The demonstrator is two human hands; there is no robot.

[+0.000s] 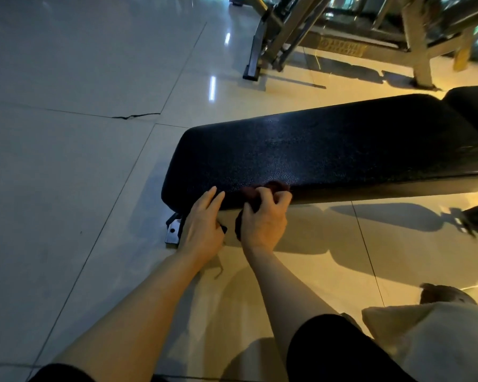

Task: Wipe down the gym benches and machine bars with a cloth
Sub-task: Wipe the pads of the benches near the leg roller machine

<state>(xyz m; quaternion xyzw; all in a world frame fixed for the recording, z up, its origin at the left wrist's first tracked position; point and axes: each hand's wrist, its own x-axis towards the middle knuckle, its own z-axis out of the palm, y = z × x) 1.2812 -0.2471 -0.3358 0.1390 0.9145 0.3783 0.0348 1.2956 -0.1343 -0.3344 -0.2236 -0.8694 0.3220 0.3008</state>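
Note:
A black padded gym bench stretches from the centre to the right edge of the head view. A dark reddish cloth lies bunched on the bench's near edge. My right hand grips that cloth with curled fingers, pressing it against the pad's front side. My left hand is just to its left, fingers straight and touching the pad's near corner. A dark bit of cloth shows between the two hands.
The bench's metal foot sits on the glossy tiled floor under my left hand. Metal machine frames stand at the back right. A second black pad adjoins the bench at far right. My knee and shoe are at bottom right.

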